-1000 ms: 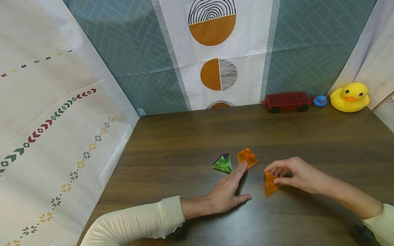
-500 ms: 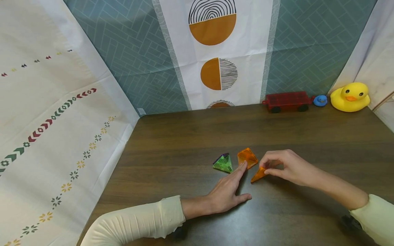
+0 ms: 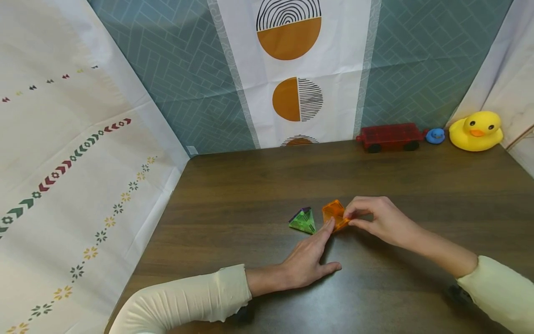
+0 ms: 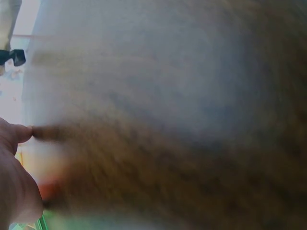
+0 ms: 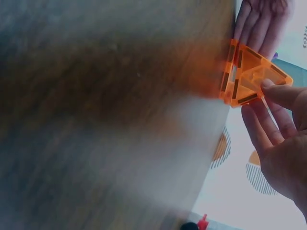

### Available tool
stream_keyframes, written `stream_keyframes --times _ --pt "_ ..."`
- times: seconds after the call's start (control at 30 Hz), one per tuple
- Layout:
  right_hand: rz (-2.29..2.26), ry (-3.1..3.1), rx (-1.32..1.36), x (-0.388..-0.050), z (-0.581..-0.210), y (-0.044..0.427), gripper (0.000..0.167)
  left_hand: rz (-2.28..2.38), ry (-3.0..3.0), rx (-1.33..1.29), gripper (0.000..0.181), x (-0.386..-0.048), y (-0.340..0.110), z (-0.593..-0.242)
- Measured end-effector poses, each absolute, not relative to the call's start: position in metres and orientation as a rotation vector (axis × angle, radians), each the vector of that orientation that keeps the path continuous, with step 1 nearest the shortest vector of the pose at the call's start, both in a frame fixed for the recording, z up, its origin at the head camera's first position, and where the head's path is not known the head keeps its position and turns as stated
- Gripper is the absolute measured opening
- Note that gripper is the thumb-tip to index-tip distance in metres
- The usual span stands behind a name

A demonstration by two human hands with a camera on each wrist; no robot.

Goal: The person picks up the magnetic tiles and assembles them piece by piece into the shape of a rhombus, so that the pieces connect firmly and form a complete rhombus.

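- Right hand [image 3: 381,222] pinches a translucent orange plastic triangular tile [image 5: 254,69] — likely light, stiff, slick; best held by its edges.
- Left hand [image 3: 306,264] lies straight-fingered, gripping nothing.

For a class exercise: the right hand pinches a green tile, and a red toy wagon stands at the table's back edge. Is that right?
Not quite: the right hand pinches an orange tile, not green, as the right wrist view shows. The red toy wagon stands as you say.
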State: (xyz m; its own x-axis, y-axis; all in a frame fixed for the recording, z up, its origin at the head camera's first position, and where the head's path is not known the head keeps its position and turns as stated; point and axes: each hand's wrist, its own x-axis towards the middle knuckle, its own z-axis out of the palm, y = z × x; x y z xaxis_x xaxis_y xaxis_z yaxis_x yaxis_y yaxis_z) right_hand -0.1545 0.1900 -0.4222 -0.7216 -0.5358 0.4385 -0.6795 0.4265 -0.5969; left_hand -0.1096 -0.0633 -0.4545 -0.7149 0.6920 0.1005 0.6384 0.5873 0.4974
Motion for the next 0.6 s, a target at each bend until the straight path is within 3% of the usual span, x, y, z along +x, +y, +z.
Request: stream_keyframes --times 0.6 --pt "1.26 -2.521 1.009 -0.1559 -0.4305 0.1834 0.036 0.797 2.708 1.14 0.104 -0.1111 -0.0631 -0.4543"
